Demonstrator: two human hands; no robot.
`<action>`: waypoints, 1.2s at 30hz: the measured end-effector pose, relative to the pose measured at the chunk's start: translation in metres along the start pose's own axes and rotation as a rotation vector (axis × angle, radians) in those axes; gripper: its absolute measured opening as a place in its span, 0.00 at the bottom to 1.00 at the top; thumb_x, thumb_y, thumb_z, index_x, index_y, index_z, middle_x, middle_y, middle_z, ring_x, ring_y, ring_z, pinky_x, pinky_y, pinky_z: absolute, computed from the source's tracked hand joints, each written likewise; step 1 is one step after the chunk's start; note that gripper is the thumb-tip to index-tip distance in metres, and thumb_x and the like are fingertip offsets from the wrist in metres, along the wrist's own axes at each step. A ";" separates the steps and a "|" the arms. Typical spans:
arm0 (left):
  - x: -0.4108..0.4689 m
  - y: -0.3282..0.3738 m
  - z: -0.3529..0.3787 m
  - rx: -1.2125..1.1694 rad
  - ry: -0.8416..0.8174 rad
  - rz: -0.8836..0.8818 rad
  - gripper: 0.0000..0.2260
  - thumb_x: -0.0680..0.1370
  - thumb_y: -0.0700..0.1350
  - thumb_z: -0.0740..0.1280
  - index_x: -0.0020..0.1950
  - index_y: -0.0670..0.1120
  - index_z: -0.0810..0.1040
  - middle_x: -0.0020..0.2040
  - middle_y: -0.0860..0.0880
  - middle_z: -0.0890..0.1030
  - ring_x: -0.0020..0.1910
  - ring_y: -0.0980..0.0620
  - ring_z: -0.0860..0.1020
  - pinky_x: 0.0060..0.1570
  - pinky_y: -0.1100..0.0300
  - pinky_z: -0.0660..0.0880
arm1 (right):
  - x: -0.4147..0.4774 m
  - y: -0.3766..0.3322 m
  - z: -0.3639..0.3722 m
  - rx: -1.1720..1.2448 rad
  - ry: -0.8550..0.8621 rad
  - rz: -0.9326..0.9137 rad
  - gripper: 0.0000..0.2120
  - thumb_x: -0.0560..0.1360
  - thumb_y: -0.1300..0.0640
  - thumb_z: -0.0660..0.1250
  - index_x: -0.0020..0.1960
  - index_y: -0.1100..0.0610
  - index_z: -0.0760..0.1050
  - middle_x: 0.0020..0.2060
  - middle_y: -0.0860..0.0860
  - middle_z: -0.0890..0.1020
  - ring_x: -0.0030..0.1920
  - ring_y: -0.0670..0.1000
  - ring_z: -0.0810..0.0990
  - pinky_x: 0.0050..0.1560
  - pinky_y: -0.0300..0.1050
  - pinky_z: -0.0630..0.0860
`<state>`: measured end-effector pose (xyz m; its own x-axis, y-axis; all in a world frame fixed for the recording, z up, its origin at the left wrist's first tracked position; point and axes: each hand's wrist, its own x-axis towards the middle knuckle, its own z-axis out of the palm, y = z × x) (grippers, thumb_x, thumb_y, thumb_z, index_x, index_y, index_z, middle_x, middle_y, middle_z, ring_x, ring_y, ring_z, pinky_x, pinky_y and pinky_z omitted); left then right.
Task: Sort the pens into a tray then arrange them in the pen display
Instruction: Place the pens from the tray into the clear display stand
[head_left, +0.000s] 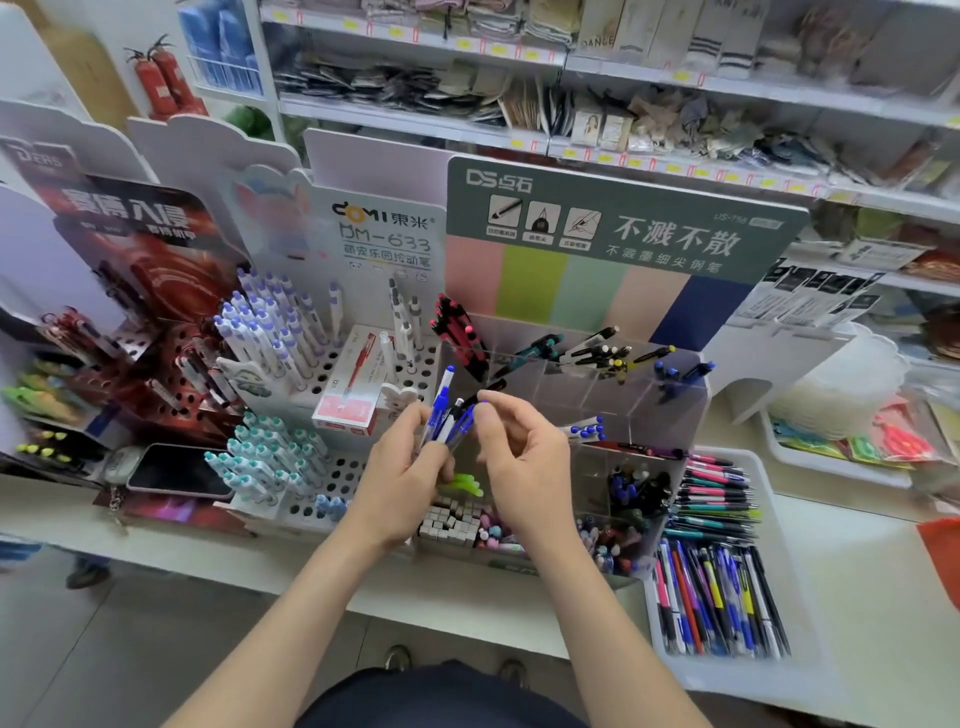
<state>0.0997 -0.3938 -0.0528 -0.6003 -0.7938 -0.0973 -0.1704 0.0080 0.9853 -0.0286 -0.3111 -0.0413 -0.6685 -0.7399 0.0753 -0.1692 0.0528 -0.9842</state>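
Hands meet at centre: left hand (410, 467) grips a bundle of blue pens (441, 421), and right hand (519, 452) pinches one pen's top. Draw it straight out and seat it upright in the pen display (670, 395) at 1 o'clock. The tray (737, 686) lies at 4 o'clock.

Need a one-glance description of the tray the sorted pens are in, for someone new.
Find the green-headed pen display in the middle of the counter. Directly right of its clear compartments sits a white tray with pens lying flat in it. The other white tray behind it holds bright coloured items, not loose pens.
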 end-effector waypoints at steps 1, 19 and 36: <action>0.000 0.003 0.002 -0.015 -0.017 0.009 0.07 0.78 0.43 0.61 0.53 0.48 0.75 0.36 0.44 0.79 0.30 0.47 0.69 0.29 0.56 0.65 | 0.001 -0.005 -0.002 0.015 -0.003 0.014 0.06 0.83 0.55 0.71 0.58 0.51 0.84 0.44 0.47 0.88 0.44 0.46 0.86 0.47 0.44 0.83; 0.020 0.012 0.022 -0.047 -0.005 -0.015 0.06 0.83 0.38 0.61 0.57 0.47 0.71 0.39 0.45 0.73 0.30 0.51 0.64 0.27 0.59 0.62 | 0.024 0.018 -0.040 -0.285 0.319 -0.237 0.05 0.86 0.58 0.64 0.61 0.50 0.72 0.46 0.44 0.82 0.42 0.49 0.81 0.45 0.53 0.78; 0.014 0.028 0.031 -0.045 -0.089 -0.041 0.06 0.84 0.35 0.60 0.54 0.43 0.76 0.37 0.45 0.80 0.28 0.47 0.71 0.26 0.59 0.68 | 0.021 -0.009 -0.044 -0.142 0.005 -0.020 0.06 0.83 0.56 0.71 0.58 0.50 0.85 0.44 0.42 0.88 0.49 0.42 0.86 0.53 0.41 0.81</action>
<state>0.0624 -0.3856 -0.0307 -0.6607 -0.7360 -0.1476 -0.1621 -0.0521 0.9854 -0.0730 -0.2976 -0.0235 -0.6675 -0.7384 0.0959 -0.2833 0.1327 -0.9498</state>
